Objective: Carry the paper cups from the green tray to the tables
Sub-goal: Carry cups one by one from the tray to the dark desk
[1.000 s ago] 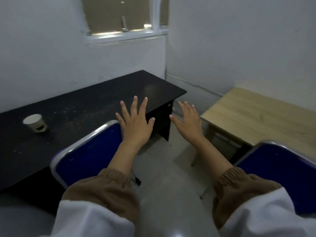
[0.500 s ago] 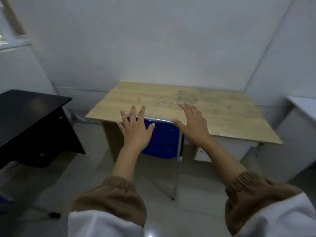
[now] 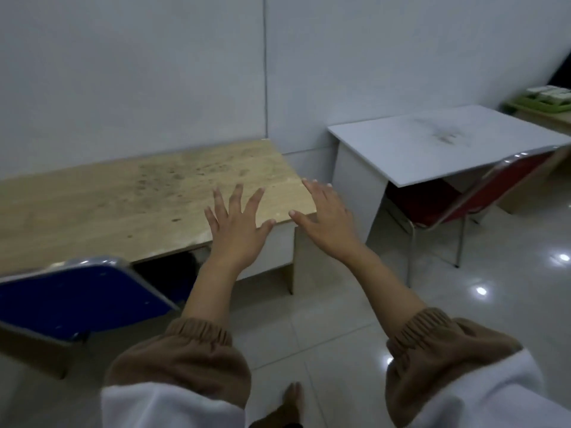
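Left hand and right hand hovering outstretched, fingers spread wide, holding nothing, probably freeing both for next pickup. Green tray sitting far right, well apart from the hands. Blurred pale shapes on it, likely paper cups.

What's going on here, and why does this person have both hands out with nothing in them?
A person holds the left hand and right hand out in front, fingers spread, gripping nothing. A wooden table is just ahead, with a white table to its right. The green tray sits far off to the right on a further table, and holds pale things too blurred to name. No cup is being carried.
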